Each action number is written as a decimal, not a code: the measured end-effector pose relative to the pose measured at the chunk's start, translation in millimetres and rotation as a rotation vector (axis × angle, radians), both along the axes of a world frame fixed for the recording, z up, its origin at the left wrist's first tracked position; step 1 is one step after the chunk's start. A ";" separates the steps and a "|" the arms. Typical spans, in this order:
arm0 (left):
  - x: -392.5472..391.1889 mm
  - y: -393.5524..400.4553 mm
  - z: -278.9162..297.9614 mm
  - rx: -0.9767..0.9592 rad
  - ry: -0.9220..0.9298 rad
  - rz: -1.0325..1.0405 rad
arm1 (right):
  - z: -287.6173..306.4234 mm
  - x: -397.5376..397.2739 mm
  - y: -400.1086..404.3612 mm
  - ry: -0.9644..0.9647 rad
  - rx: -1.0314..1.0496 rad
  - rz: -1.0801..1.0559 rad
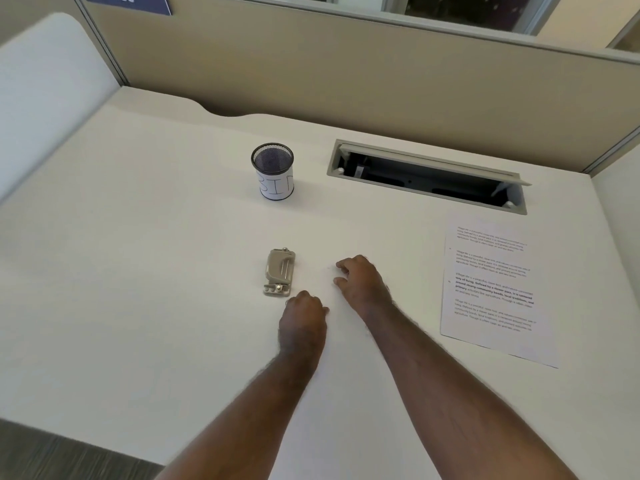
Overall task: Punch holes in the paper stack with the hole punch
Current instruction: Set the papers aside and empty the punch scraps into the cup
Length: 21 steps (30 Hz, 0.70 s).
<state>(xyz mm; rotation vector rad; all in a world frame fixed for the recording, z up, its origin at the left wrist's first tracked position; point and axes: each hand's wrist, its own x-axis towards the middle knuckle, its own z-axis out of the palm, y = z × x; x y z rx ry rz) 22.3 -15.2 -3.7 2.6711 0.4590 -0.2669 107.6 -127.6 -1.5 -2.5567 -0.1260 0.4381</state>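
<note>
A small beige metal hole punch [279,271] lies on the white desk near the middle. My left hand [303,322] rests just below and to the right of it, fingers curled under, holding nothing. To the right of the punch my right hand [360,280] hovers low over the desk, with loosely bent fingers and nothing in them. The paper stack [495,289], white sheets with printed text, lies flat at the right, apart from both hands.
A black mesh cup [273,171] with a white label stands behind the punch. An open cable hatch [426,176] is set into the desk at the back right. Beige partition walls [346,71] close the back and left. The desk's front edge [83,441] runs at the lower left.
</note>
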 end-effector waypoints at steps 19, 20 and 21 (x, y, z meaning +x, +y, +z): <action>-5.7 4.4 12.9 0.250 -0.063 -0.293 | 20.4 24.0 35.5 -0.075 -0.354 0.134; -5.9 4.7 13.2 0.278 -0.078 -0.307 | 21.2 25.2 37.6 -0.072 -0.371 0.139; -5.4 5.6 11.8 0.292 -0.103 -0.307 | 21.7 26.2 39.3 -0.068 -0.381 0.142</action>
